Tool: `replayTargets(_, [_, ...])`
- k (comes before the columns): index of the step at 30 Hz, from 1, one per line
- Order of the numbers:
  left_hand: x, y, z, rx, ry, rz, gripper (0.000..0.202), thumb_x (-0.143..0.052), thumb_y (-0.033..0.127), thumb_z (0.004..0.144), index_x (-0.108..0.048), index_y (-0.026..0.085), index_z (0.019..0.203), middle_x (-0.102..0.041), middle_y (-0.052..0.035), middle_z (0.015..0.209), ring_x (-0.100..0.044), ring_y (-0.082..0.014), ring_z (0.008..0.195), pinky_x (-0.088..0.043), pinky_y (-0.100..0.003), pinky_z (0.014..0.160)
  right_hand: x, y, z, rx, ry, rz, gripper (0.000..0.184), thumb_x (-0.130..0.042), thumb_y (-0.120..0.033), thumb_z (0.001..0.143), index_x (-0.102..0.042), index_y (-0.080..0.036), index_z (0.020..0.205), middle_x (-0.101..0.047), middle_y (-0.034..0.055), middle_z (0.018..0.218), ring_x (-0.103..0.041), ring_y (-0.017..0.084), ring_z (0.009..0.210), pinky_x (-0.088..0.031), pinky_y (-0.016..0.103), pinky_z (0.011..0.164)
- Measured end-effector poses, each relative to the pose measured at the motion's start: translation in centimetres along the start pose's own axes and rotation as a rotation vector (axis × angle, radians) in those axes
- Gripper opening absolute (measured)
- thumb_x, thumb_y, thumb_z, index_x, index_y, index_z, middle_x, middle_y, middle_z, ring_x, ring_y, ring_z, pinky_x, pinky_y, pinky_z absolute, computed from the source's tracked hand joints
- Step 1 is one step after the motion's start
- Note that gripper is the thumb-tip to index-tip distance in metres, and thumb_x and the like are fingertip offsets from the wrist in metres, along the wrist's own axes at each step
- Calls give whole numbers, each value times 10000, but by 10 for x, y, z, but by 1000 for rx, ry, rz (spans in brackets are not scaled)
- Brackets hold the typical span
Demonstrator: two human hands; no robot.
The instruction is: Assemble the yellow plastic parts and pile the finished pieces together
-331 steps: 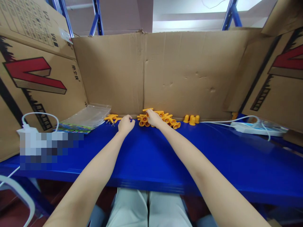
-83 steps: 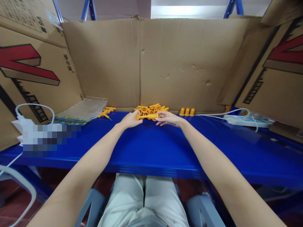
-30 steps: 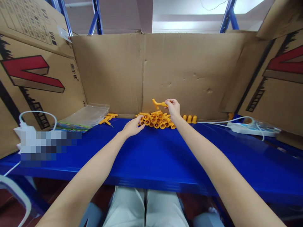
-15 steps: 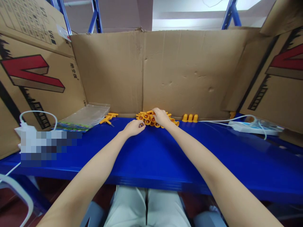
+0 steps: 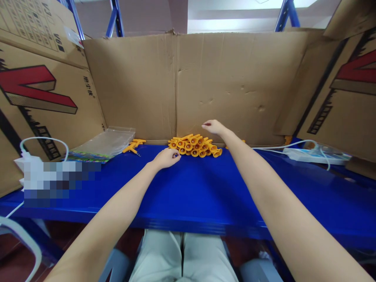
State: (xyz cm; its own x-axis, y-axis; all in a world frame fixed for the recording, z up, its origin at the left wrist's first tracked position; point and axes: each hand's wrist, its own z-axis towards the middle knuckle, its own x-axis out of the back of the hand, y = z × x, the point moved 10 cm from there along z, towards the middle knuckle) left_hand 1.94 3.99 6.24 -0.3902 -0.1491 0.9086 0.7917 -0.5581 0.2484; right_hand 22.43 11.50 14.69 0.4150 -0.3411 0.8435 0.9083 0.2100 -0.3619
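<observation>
A stack of yellow bell-mouthed plastic pieces (image 5: 195, 147) lies against the cardboard at the back of the table, open ends towards me, with small shiny metal points inside. At its lower left edge rests my left hand (image 5: 167, 158), fingers curled in and nothing visible in them. My right hand (image 5: 215, 127) is raised above the stack's right part, apart from it, with thumb and bent fingers slightly parted and no piece visible between them. To the left lie several yellow T-shaped handles (image 5: 133, 145), one showing a curly metal tip like a corkscrew's.
Behind the blue table (image 5: 176, 192) stands a cardboard wall (image 5: 141, 86). Clear plastic bags (image 5: 108, 143) and a white plug with a cable (image 5: 32, 166) are at left. A white power strip (image 5: 308, 154) with cables lies at right. My right forearm mostly covers yellow caps (image 5: 243, 141).
My right hand has lifted off the stack, up and to the right, uncovering more bell mouths. The left hand has stayed in place. My right forearm now hides most of the upright caps.
</observation>
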Motion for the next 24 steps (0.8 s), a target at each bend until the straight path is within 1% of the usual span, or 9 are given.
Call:
replayTargets(3, [-1, 2, 0, -11, 0, 2, 243, -507, 303, 813, -702, 174, 878, -704, -42, 786, -617, -162, 701, -430, -263, 655, 13, 70, -12, -217, 109, -110, 407, -514, -252, 890, -600, -155, 1276, -599, 130, 1308, -555, 256, 1203, -437, 395, 997])
replayTargets(6, [-3, 3, 0, -21, -6, 7, 245, -508, 309, 812, -702, 174, 874, -701, -41, 775, -614, -161, 692, -427, -262, 646, 0, 123, -34, -330, 89, -236, 523, -528, -236, 856, -505, -204, 1378, -486, 126, 1429, -467, 315, 1290, -401, 516, 1025])
replayTargets(8, [-4, 3, 0, -23, -13, 7, 244, -509, 309, 809, -702, 174, 873, -699, -38, 768, -614, -161, 690, -425, -261, 642, -14, 145, -47, -342, 62, -309, 587, -544, -229, 831, -458, -230, 1412, -399, 128, 1495, -374, 341, 1354, -341, 594, 1046])
replayTargets(10, [-5, 3, 0, -21, -22, 3, 243, -510, 307, 807, -703, 175, 872, -696, -35, 760, -613, -161, 688, -423, -261, 640, -28, 155, -56, -328, 22, -356, 594, -529, -247, 837, -432, -244, 1423, -366, 116, 1517, -292, 341, 1397, -248, 661, 1066])
replayTargets(12, [-6, 3, 0, -18, -30, -2, 243, -512, 308, 807, -703, 174, 875, -694, -33, 755, -612, -161, 685, -421, -260, 636, -38, 161, -61, -331, -12, -380, 573, -486, -242, 858, -418, -232, 1426, -356, 107, 1524, -263, 319, 1410, -209, 663, 1078])
replayTargets(16, [-7, 2, 0, -7, -38, -6, 251, -505, 318, 814, -701, 171, 874, -692, -34, 755, -608, -158, 672, -421, -261, 633, -35, 154, -61, -300, 37, -398, 577, -445, -258, 880, -372, -205, 1449, -368, 107, 1515, -306, 295, 1378, -285, 577, 1074])
replayTargets(19, [-7, 3, 0, -11, -33, -8, 251, -506, 326, 811, -699, 175, 862, -691, -31, 748, -605, -155, 668, -425, -260, 635, -33, 150, -57, -304, 46, -396, 596, -456, -262, 876, -345, -211, 1460, -357, 104, 1520, -321, 298, 1363, -295, 557, 1066])
replayTargets(22, [-6, 3, 0, -18, -27, -19, 249, -508, 331, 806, -698, 176, 851, -691, -30, 741, -600, -152, 658, -427, -263, 635, -35, 147, -55, -322, 22, -394, 538, -452, -232, 878, -404, -183, 1413, -435, 128, 1454, -372, 290, 1322, -303, 515, 1047])
replayTargets(24, [-6, 3, 0, -20, -30, -25, 253, -506, 335, 806, -698, 175, 844, -690, -31, 735, -596, -150, 644, -425, -265, 631, -30, 144, -55, -321, 64, -410, 469, -426, -192, 885, -462, -155, 1352, -493, 149, 1380, -424, 279, 1267, -319, 468, 1016])
